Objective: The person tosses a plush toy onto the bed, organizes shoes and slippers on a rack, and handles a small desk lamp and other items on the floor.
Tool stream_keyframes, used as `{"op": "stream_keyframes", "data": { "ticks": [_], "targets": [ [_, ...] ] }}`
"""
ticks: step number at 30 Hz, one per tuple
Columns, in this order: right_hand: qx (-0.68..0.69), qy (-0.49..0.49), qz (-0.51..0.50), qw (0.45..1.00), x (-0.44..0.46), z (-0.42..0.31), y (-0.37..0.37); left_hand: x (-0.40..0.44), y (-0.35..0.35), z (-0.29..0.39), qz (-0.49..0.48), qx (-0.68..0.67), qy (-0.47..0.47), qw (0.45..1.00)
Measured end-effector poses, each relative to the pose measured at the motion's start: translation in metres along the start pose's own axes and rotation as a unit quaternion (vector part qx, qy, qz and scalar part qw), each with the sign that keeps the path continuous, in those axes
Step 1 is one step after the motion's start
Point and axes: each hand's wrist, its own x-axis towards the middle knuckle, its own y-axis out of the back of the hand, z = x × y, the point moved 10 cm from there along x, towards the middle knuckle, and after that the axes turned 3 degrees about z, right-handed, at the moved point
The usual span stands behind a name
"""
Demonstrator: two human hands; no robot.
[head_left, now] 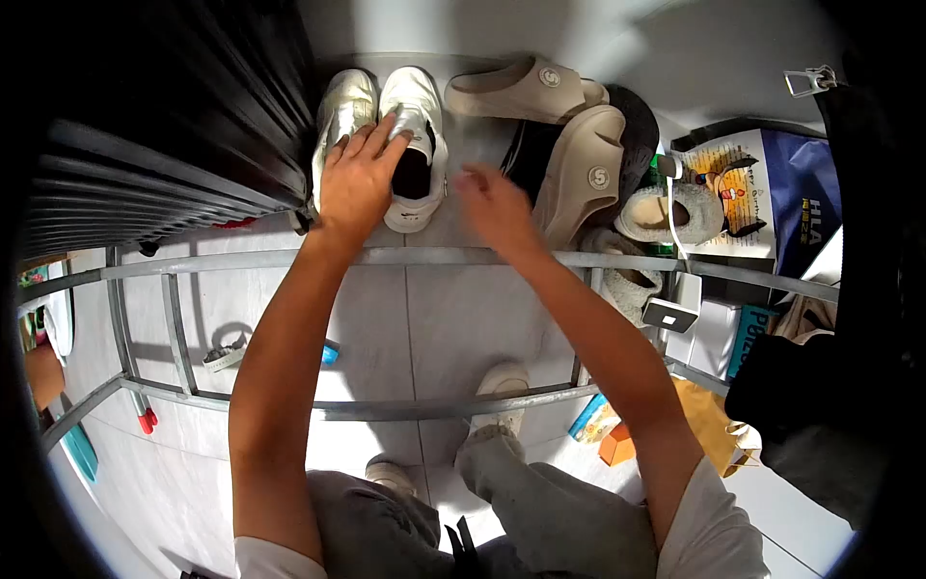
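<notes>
A pair of white sneakers stands side by side, toes away from me: the left sneaker (pixel 347 96) and the right sneaker (pixel 413 92), whose dark inside shows. My left hand (pixel 359 179) lies over both, its fingers spread and touching their upper fronts. My right hand (pixel 497 203) hovers just right of the pair, apart from it and smeared by motion; its fingers are not clear. To its right are beige clogs, one clog (pixel 584 174) lying upright at a slant and another clog (pixel 516 92) turned sideways behind it.
A grey metal rail (pixel 444 256) crosses below both hands, with a lower bar (pixel 367 410) nearer me. Black pleated material (pixel 183 174) stands at left. Fuzzy slippers (pixel 666 212), a white cable with a small box (pixel 672 314) and printed bags (pixel 801 193) crowd the right.
</notes>
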Motion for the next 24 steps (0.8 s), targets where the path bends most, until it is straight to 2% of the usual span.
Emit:
{"op": "stream_keyframes", "data": {
  "ticks": [2, 4, 6, 9, 12, 14, 15, 17, 18, 20, 21, 23, 24],
  "targets": [
    [0.007, 0.089, 0.081, 0.993, -0.001, -0.011, 0.050, 0.001, 0.001, 0.000, 0.000, 0.003, 0.000, 1.000],
    [-0.111, 0.077, 0.147, 0.980, -0.001, -0.012, 0.105, 0.005, 0.003, 0.002, 0.012, 0.014, -0.001, 1.000],
    [-0.116, -0.025, 0.095, 0.988, 0.004, 0.009, 0.141, 0.020, 0.024, 0.013, 0.052, -0.054, -0.012, 0.997],
    [-0.322, -0.134, -0.015, 0.937, -0.003, 0.033, 0.165, 0.045, 0.024, 0.034, 0.073, -0.132, -0.006, 0.989],
    [-0.353, -0.066, 0.010, 0.933, -0.014, 0.051, 0.158, 0.075, -0.014, 0.057, 0.052, -0.188, 0.029, 0.980],
    [-0.115, -0.130, 0.029, 0.984, -0.020, 0.072, 0.140, 0.098, -0.037, 0.072, 0.039, -0.216, 0.043, 0.975],
    [0.008, -0.159, 0.038, 0.986, -0.023, 0.078, 0.128, 0.104, -0.061, 0.069, 0.034, -0.219, 0.102, 0.970],
    [0.145, -0.206, 0.064, 0.966, -0.024, 0.083, 0.111, 0.104, -0.108, 0.065, 0.022, -0.225, 0.220, 0.949],
    [0.213, -0.227, 0.077, 0.947, -0.023, 0.087, 0.107, 0.106, -0.108, 0.074, -0.007, -0.210, 0.204, 0.956],
    [0.209, -0.221, 0.130, 0.944, -0.020, 0.104, 0.122, 0.109, -0.092, 0.089, -0.063, -0.176, 0.169, 0.968],
    [0.208, -0.218, 0.156, 0.941, -0.020, 0.108, 0.131, 0.108, -0.095, 0.096, -0.112, -0.216, 0.161, 0.957],
    [0.232, -0.147, 0.231, 0.933, -0.029, 0.102, 0.163, 0.103, -0.100, 0.111, -0.209, -0.291, 0.143, 0.923],
    [0.243, -0.110, 0.268, 0.926, -0.034, 0.098, 0.181, 0.104, -0.089, 0.118, -0.098, -0.329, 0.126, 0.931]
  ]
}}
